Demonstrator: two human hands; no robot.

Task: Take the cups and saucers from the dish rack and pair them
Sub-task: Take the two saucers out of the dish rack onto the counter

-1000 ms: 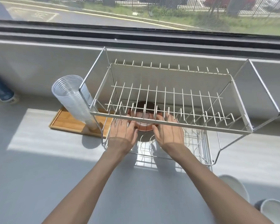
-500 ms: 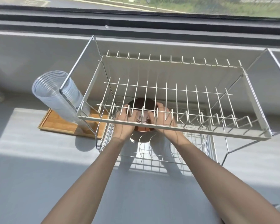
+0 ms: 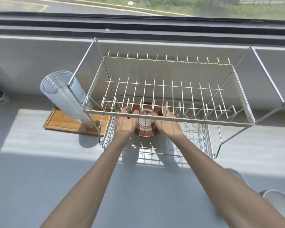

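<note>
two-tier wire metal dish rack (image 3: 169, 118) | lower tier: left hand (image 3: 124, 123) and right hand (image 3: 169, 125) grasping upturned round brown ceramic piece (image 3: 146, 129), one each side

Both arms stretched forward, bare forearms converging — left hand (image 3: 124, 123) and right hand (image 3: 169, 123) face each other palms inward, fingers curled, each grip closed on something between them.

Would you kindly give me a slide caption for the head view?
Both hands, left and right, grip a brown dish on the dish rack's lower tier.
</note>
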